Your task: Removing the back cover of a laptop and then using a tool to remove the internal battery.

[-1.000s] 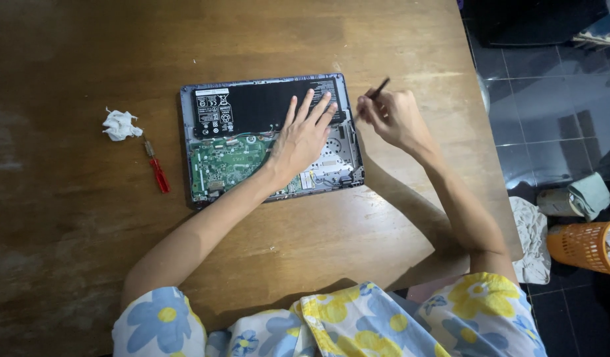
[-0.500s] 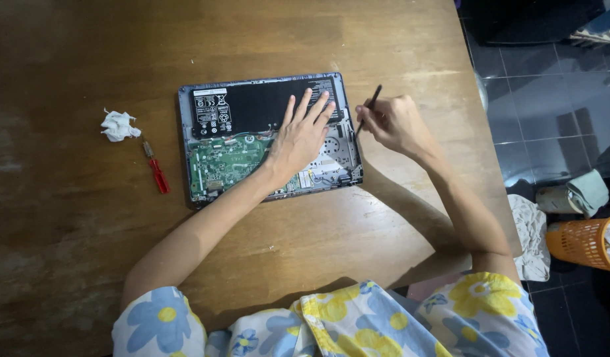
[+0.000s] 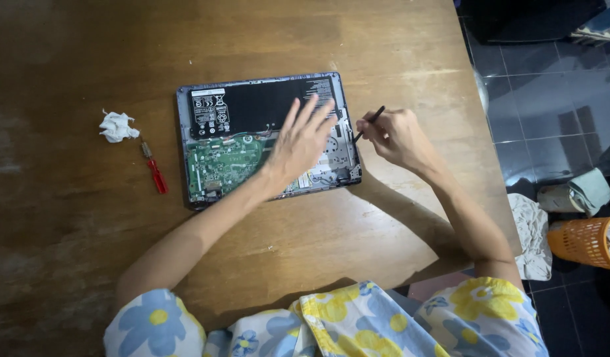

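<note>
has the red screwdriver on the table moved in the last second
No. The red screwdriver lies in the same spot, left of the opened laptop and just below the crumpled white tissue.

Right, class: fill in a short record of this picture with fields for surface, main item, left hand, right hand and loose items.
Surface: brown wooden table
Main item: opened laptop, bottom cover off, green circuit board and black battery exposed
Left hand: fingers spread, flat over the laptop's right half
Right hand: pinching a thin black tool at the laptop's right edge
Loose items: red-handled screwdriver and crumpled white tissue, left of the laptop
</note>
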